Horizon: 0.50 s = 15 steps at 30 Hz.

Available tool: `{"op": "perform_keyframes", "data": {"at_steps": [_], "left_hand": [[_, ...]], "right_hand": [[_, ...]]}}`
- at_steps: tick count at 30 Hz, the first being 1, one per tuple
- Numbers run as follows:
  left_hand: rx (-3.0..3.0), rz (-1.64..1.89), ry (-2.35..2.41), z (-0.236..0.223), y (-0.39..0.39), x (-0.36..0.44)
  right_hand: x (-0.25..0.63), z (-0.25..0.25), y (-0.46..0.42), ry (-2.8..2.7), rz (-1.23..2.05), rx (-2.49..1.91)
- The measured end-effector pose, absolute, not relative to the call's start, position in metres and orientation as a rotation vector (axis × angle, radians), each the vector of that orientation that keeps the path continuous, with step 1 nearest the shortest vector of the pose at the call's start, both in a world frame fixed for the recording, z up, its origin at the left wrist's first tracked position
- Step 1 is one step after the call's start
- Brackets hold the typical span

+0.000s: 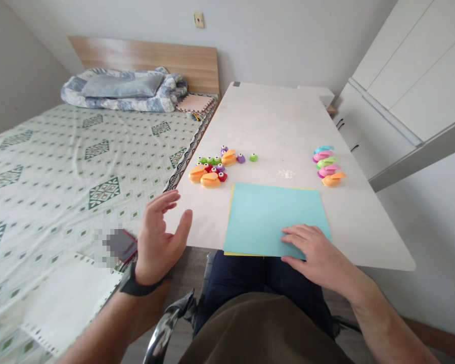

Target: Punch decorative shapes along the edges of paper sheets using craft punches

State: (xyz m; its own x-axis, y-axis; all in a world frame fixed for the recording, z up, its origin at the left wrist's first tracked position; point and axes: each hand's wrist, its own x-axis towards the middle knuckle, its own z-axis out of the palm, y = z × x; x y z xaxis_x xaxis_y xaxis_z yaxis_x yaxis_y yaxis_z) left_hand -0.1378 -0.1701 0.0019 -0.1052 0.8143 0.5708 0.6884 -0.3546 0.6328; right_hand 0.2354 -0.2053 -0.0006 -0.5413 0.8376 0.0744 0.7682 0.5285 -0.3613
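Observation:
A light-blue sheet of paper (265, 217) lies at the near edge of the white table, with a yellow sheet (239, 254) peeking out beneath it. My right hand (307, 247) rests on the blue sheet's lower right part, fingers stretched out and holding nothing. Left of the paper, my left hand (163, 237) is raised by the table edge, thumb and fingers apart, empty. Beyond it sits a cluster of orange hole-punch-like pieces (211, 180) with small green, red and purple pieces (210, 160) bearing eyes. One green piece (253, 157) stands apart to the right.
A row of several coloured hole-punch-like pieces (328, 167) stands on the table's right side. White bits (287, 174) lie beyond the paper. The bed (60, 151) adjoins the left, holding a dark tablet-like object (127, 245). A chair armrest (163, 328) is below.

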Motion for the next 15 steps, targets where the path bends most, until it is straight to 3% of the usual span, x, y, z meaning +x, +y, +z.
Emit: {"op": "perform_keyframes", "data": {"at_steps": [15], "left_hand": [[2.445, 0.736, 1.170, -0.012, -0.199, -0.087]], "right_hand": [[0.236, 0.001, -0.208, -2.530, 0.433, -1.322]]}}
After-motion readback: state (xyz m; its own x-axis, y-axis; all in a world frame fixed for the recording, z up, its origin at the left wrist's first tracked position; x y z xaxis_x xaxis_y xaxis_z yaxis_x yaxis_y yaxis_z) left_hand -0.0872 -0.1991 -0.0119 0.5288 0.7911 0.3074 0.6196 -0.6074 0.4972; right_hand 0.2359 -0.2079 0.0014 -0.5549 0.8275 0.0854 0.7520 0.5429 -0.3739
